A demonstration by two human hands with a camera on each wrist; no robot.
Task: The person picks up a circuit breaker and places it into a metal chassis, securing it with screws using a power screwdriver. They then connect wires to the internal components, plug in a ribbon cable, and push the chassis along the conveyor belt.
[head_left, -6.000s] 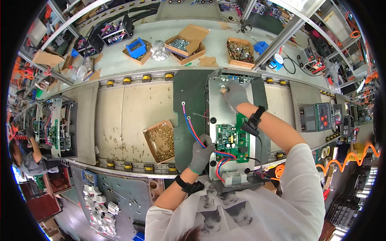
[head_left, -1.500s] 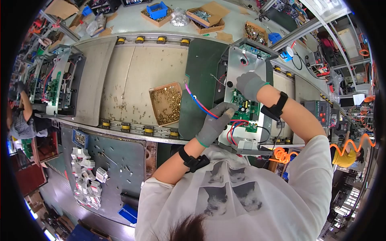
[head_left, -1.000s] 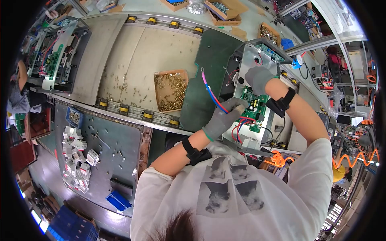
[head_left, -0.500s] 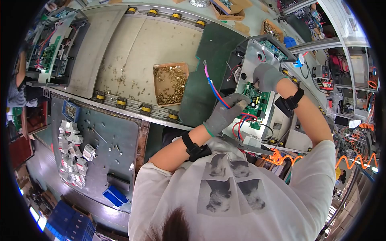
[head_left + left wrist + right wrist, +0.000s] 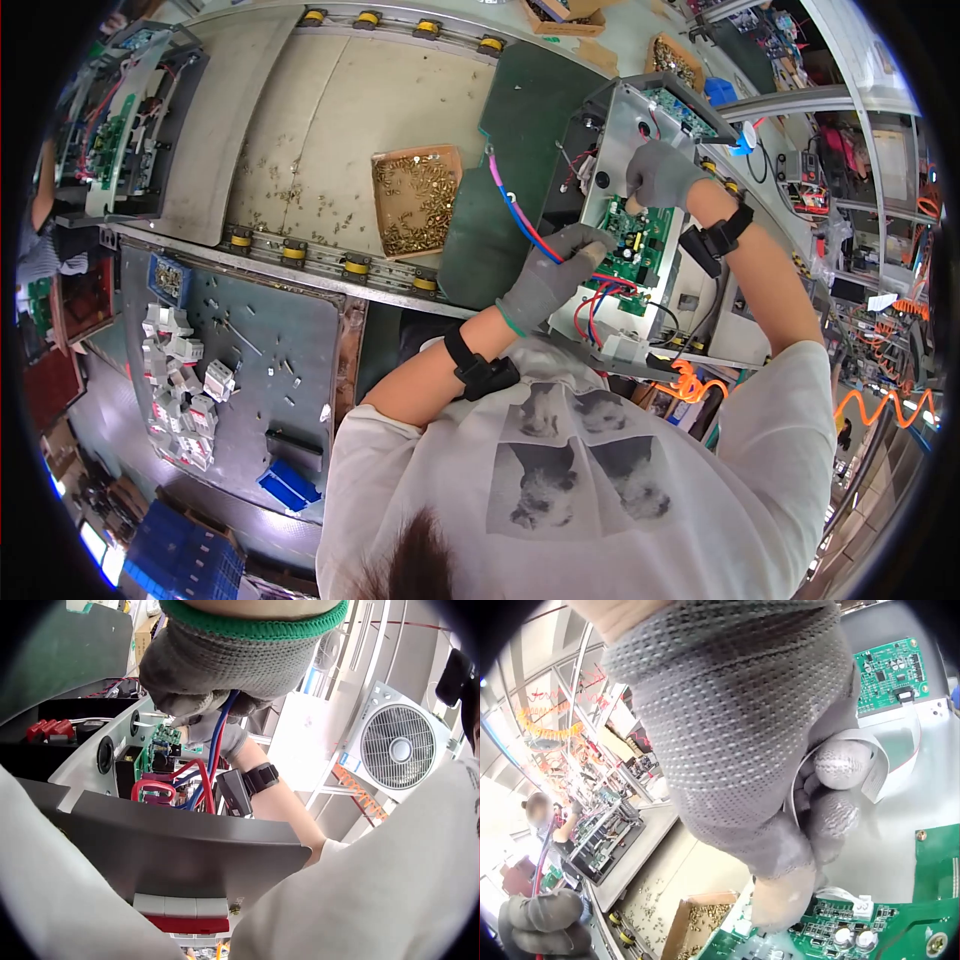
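left hand (image 5: 552, 280) grips the red-and-blue cables (image 5: 515, 210), ends free; right hand (image 5: 662, 176) holds the ribbon cable (image 5: 880, 780) in curled fingers, by the circuit board (image 5: 650, 255) in the open chassis (image 5: 618, 138). risk: pulling could strain the ribbon's connector (image 5: 905, 694); slipping cables could scrape the circuit board.

Ribbon cable (image 5: 876, 780), partly hidden by right hand (image 5: 739, 746); cardboard box (image 5: 572, 27), cropped near twelve o'clock, head view.

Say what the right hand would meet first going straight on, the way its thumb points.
Most likely the green circuit board, just past the thumb tip of the right hand; whether they touch is unclear.
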